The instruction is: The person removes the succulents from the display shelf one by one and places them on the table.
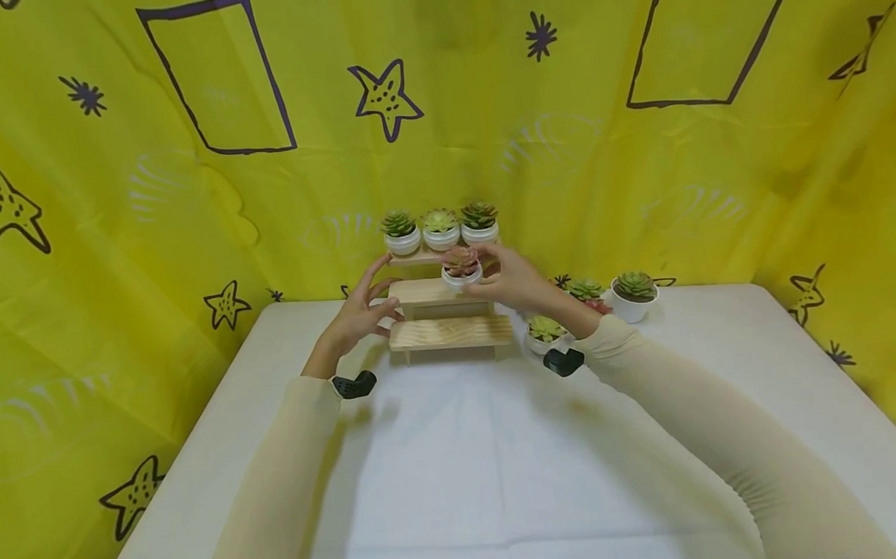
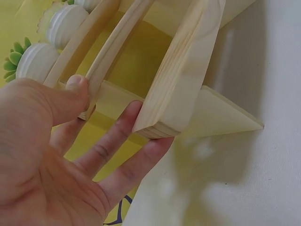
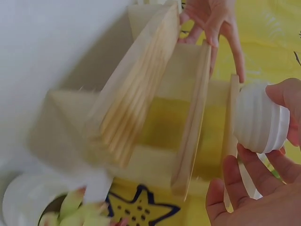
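Gripped pink plant (image 1: pixel 460 263) in right hand (image 1: pixel 517 281) above right half of middle shelf (image 1: pixel 420 292), touching stand (image 1: pixel 450 333) with spread left hand (image 1: pixel 352 317).

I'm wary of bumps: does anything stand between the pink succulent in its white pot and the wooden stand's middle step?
Nothing visible does: the right hand holds the potted pink succulent near the visibly bare wooden middle step, and the left hand only touches the left end.

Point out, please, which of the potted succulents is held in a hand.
The pinkish potted succulent, held by the right hand; the other visible ones stand on the top step or the table.
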A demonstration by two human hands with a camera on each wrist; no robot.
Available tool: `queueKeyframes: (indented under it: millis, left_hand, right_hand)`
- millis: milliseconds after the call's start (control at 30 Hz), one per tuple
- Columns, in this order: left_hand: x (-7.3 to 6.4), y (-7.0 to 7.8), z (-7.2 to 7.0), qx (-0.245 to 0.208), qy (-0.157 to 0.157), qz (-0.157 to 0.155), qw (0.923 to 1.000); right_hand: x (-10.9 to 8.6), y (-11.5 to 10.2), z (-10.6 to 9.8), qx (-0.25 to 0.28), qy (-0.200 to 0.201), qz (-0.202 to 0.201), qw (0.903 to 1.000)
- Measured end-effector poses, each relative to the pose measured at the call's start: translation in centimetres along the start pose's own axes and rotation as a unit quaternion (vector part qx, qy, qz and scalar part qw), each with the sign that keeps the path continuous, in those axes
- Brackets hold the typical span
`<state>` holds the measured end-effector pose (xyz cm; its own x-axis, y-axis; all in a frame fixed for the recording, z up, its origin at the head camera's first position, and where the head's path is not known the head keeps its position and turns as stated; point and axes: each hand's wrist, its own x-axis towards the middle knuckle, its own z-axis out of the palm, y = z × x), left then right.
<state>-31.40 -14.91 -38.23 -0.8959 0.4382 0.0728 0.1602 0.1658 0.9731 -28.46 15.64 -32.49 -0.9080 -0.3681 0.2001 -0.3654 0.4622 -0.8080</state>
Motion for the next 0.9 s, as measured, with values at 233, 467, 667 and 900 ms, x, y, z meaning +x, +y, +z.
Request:
queueKeyframes:
  millis: [233, 467, 667, 900]
  left_hand:
    - [0.0, -0.1, 0.0, 0.002, -0.001, 0.003, 1.0]
    - [0.0, -0.1, -0.1, 0.004, -0.002, 0.009, 0.9999]
    - [0.0, -0.2, -0.2, 0.009, -0.005, 0.014, 0.9998]
    - [0.1, -0.5, -0.2, 0.013, -0.006, 0.017, 0.9998]
  right_hand:
    - [-1.1, 1.0, -2.0, -0.006, 0.002, 0.003, 1.0]
    - [-2.3, 1.6, -4.0, -0.018, 0.013, -0.001, 0.9997]
    - [-3.4, 2.3, -5.6, -0.037, 0.011, 0.012, 0.9992]
    - [-5.0, 3.0, -7.2, -0.056, 0.012, 0.03, 0.9979]
